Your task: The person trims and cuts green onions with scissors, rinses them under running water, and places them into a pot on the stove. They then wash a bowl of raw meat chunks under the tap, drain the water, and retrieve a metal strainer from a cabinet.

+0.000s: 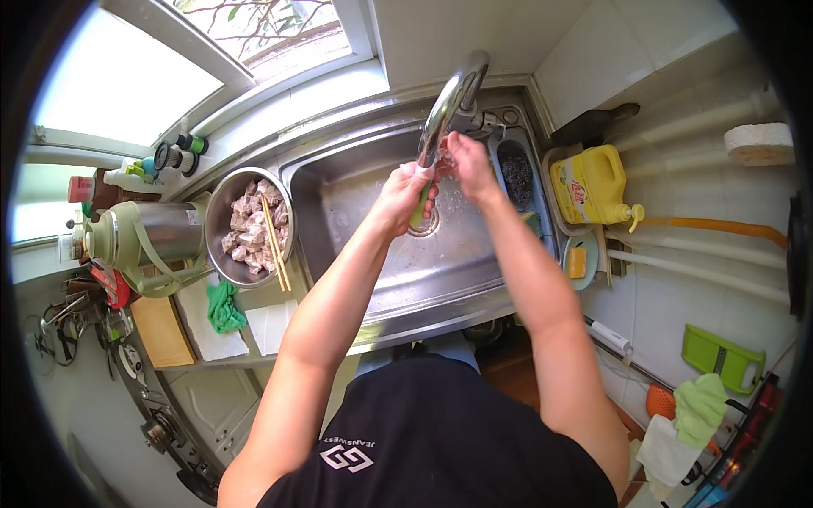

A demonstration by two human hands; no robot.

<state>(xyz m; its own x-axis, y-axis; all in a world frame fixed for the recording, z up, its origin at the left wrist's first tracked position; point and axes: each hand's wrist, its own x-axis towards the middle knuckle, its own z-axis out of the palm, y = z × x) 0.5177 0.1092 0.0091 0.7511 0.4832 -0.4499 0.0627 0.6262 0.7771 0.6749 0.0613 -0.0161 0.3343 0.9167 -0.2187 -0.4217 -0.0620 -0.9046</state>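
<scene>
Over the stainless steel sink (356,254), both hands are close together below the spout of the chrome faucet (435,117). My left hand (409,193) is closed around a light green object (420,206), perhaps a vegetable or a handle; its upper part is hidden by the fingers and spout. My right hand (467,166) is beside it with bent fingers, and whether it holds anything is unclear. Water splashes around the fingers. To the left of the sink, a steel bowl (213,254) contains pale chunks of meat (251,222), with wooden chopsticks (274,244) lying across its edge.
A green thermos (120,238), a green cloth (223,307) and a wooden board (162,330) are on the left counter. A yellow pump jug (587,187), a blue caddy (540,171) and a soap dish (592,273) line the sink's right side.
</scene>
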